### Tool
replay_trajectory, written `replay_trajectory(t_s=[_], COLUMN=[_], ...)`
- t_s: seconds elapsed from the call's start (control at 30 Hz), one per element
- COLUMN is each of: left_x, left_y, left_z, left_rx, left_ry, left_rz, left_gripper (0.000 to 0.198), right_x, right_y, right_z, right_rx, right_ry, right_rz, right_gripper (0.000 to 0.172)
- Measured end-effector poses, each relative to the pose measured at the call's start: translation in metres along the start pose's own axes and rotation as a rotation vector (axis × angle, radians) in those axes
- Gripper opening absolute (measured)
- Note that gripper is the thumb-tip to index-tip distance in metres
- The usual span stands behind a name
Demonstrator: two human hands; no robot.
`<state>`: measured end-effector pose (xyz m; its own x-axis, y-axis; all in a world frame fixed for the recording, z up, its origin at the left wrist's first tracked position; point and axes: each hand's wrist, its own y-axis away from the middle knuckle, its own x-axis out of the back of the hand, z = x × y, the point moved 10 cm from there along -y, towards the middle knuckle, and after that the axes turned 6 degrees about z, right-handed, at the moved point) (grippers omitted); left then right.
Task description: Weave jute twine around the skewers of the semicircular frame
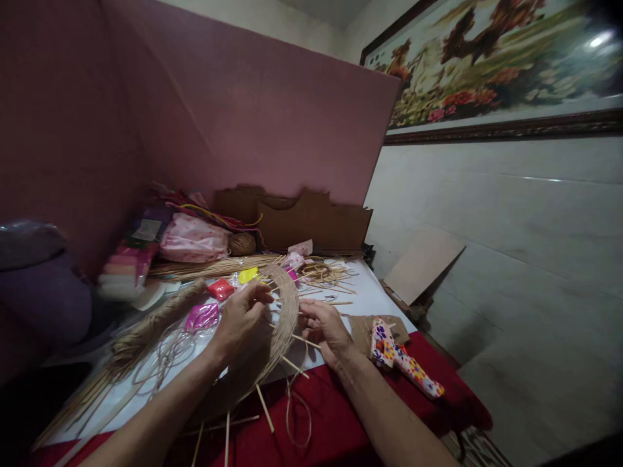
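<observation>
A curved band of woven tan twine (288,305) stands tilted over the table, with thin wooden sticks (265,408) poking out along its edge. My left hand (243,318) is on the inner side, fingers curled together close to a stick; what they pinch is too small to make out. On the outer side, my right hand (325,327) has thumb and fingertips closed at the band's rim. A loose loop of twine (298,415) dangles below the right hand over the red cloth. The band's lower left part is partly hidden behind my left forearm.
Left of the band lie a twine-wrapped roll (158,321), purple packet (202,316), red packet (220,288) and yellow packet (248,275). Behind are a twine ball (242,244) and cardboard (311,220). A flower-patterned glue gun (403,360) rests at the right on cardboard.
</observation>
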<state>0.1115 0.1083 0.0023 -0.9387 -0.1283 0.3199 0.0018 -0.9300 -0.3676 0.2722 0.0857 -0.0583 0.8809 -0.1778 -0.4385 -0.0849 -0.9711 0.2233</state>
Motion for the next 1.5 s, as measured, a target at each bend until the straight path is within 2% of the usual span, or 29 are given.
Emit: replay_trajectory(t_s=[0.1, 0.33, 0.47, 0.67, 0.8, 0.9, 1.07, 1.27, 1.5], left_x=[-0.003, -0.013, -0.017, -0.02, -0.022, -0.026, -0.03, -0.027, -0.025], left_y=[0.0, 0.01, 0.013, 0.013, 0.017, 0.021, 0.022, 0.022, 0.024], left_z=[0.0, 0.027, 0.031, 0.029, 0.035, 0.039, 0.037, 0.04, 0.042], left_rx=[-0.036, -0.315, -0.384, -0.382, -0.387, -0.387, -0.326, -0.251, -0.24], left_ry=[-0.031, -0.319, -0.387, -0.42, -0.438, -0.443, -0.395, -0.31, -0.328], left_rz=[-0.031, -0.081, -0.105, -0.127, -0.138, -0.148, -0.182, -0.179, -0.157], left_gripper=[0.03, 0.027, 0.023, 0.022, 0.018, 0.021, 0.022, 0.024, 0.021], right_x=[0.002, 0.004, 0.003, 0.003, 0.0, -0.003, -0.009, -0.015, -0.017], right_y=[0.001, 0.0, 0.0, 0.0, 0.001, 0.003, 0.008, 0.013, 0.015], right_z=[0.0, -0.001, -0.001, -0.002, -0.001, -0.003, -0.006, -0.013, -0.015], right_rx=[0.004, 0.024, 0.016, 0.021, 0.011, 0.027, 0.056, 0.117, 0.16], right_ry=[0.033, 0.03, 0.005, -0.001, 0.003, 0.016, 0.055, 0.078, 0.108], right_rz=[0.02, 0.033, 0.017, 0.015, -0.015, -0.032, -0.077, -0.115, -0.128], right_gripper=[0.027, 0.025, 0.027, 0.029, 0.029, 0.027, 0.025, 0.026, 0.024])
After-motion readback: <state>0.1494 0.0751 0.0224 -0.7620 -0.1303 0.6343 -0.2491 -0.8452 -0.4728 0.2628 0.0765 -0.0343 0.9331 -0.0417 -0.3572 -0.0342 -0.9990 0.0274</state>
